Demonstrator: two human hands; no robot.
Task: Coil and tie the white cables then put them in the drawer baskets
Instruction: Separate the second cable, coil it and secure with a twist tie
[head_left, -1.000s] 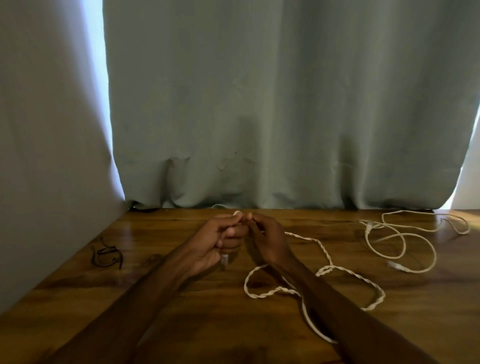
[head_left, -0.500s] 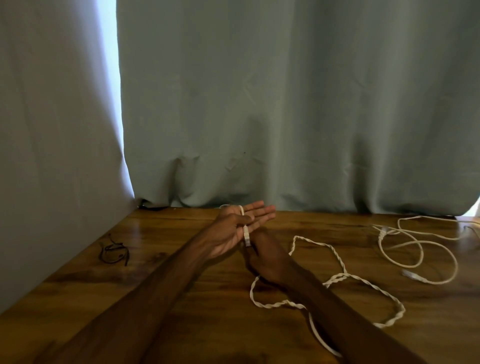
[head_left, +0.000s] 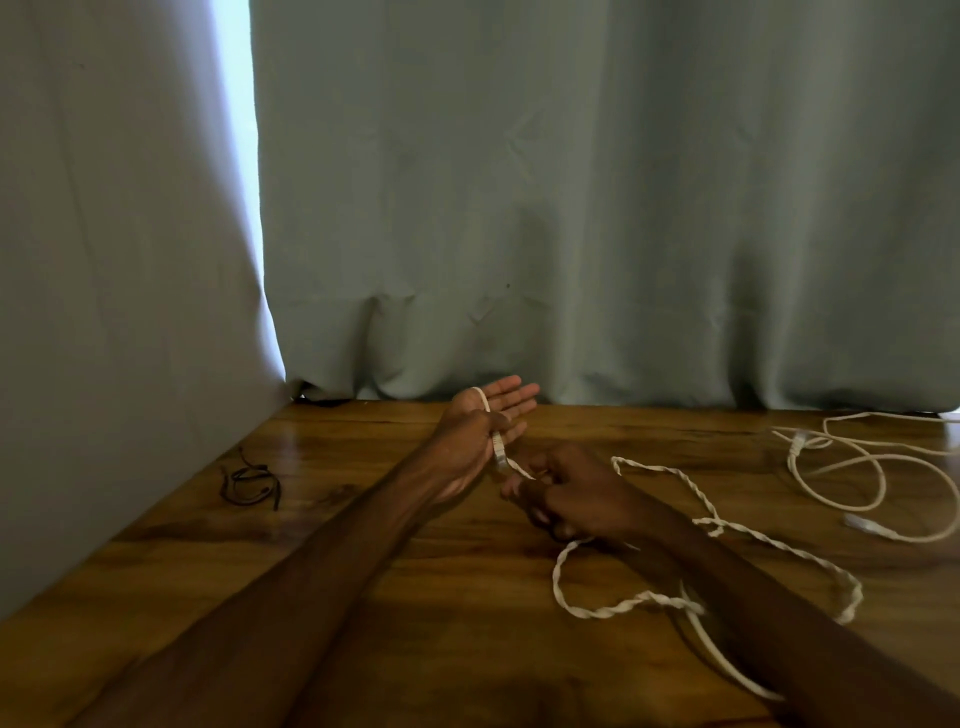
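Looking down at the wooden table (head_left: 363, 571), we saw the left hand (head_left: 483, 431) raised with the palm turned up and its fingers (head_left: 511, 400) stretched out nearly straight. We judged that it served as a form for the coiling. The twisted white cable (head_left: 649, 598) was hung over this hand at the base of the thumb, and its plug (head_left: 500, 451) lay down across the palm. The lowest finger seemed a little bent toward the plug (we could not tell whether it pressed on it).

The right hand (head_left: 566, 493), just beside and lower, had its fingers curled. It pinched the cable a short way after the plug, probably to lead it round the left hand for a first turn. The rest of this cable lay in loose loops on the table and passed under the right forearm, so in our opinion the coiling was hardly begun.

The second white cable (head_left: 800, 442) lay untouched, well apart at the right, near the curtain (head_left: 571, 208). A small black tie (head_left: 252, 480) lay at the left, apart from both hands; perhaps it was meant for binding. No drawer basket was in view.
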